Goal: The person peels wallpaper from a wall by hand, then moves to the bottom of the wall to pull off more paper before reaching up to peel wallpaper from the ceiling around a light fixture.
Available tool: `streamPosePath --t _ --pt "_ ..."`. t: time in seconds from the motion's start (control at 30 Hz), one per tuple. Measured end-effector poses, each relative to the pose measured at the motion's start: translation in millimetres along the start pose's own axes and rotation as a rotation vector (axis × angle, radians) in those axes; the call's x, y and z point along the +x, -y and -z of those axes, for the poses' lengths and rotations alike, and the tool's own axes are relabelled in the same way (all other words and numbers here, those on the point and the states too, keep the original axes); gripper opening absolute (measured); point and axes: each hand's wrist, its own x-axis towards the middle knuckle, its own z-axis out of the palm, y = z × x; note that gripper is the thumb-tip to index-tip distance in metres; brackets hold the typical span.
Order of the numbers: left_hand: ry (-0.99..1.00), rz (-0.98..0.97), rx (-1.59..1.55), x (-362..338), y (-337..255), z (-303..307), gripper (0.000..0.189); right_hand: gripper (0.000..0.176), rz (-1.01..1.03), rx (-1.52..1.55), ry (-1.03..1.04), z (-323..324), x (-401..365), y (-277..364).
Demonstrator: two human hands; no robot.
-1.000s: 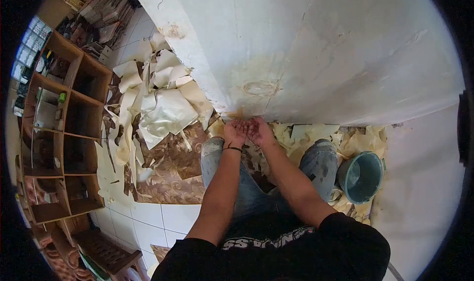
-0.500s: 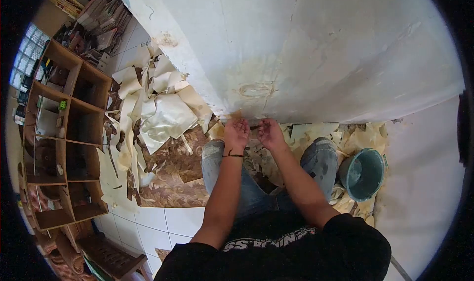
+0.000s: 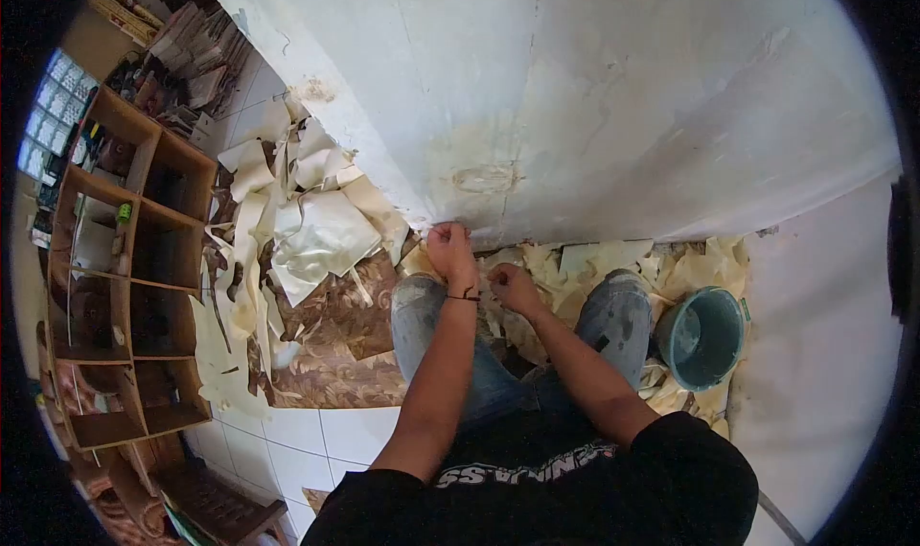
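Note:
My left hand [image 3: 449, 247], with a dark band at the wrist, touches the bottom of the pale wall [image 3: 613, 115]. Its fingers are curled together, and anything between them is too small to name. Lower and to the right, my right hand [image 3: 516, 288] hangs over the torn paper scraps between my knees, fingers bent inward; whatever it may hold is hidden. Above the hands the wall has a brownish oval stain and a vertical crack. Peeled cream paper [image 3: 321, 239] lies in a heap on a brown patterned sheet [image 3: 335, 369] to the left.
A green bucket [image 3: 704, 340] stands right of my right knee among paper scraps. At the left is a wooden shelf unit [image 3: 134, 278] with open compartments. A brown chair [image 3: 225, 498] is at the lower left, and stacked papers [image 3: 206, 52] are at the upper left.
Both hands have turned from palms up with fingers loosely spread to curled. The left has moved slightly left to the wall's base; the right has dropped lower, away from the wall.

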Motion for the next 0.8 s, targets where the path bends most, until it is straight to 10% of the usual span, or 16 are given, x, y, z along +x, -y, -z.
streamPosePath --t 0.8 --pt "-0.063 0.015 -0.072 -3.2 24.5 30.4 0.009 0.030 -0.015 0.043 -0.033 -5.4 8.3 22.5"
